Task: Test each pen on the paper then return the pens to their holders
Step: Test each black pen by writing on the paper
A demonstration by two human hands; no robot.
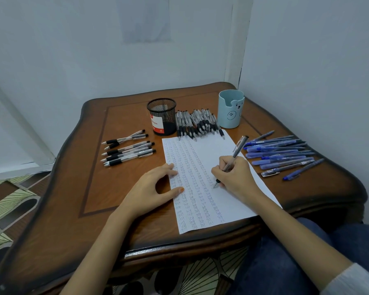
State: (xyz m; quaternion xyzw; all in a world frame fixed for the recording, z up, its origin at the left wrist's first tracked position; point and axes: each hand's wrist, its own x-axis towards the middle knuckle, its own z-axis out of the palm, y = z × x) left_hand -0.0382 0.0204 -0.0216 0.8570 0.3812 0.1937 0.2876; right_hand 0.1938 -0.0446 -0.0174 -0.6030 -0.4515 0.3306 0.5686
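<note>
Pen [236, 151], likely light and stiff, sits pinched low near its tip in right grip [234, 177]; left grip [151, 186], fingers relaxed, presses paper [200, 150] at nine o'clock.

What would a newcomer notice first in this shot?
The white paper at the centre of the table, filled with columns of small handwriting, where the right hand writes with a pen while the left hand rests on its left edge. Then the loose pens around it: blue pens on the right, black pens on the left, another pile between the mesh holder and the blue cup at the back.
</note>
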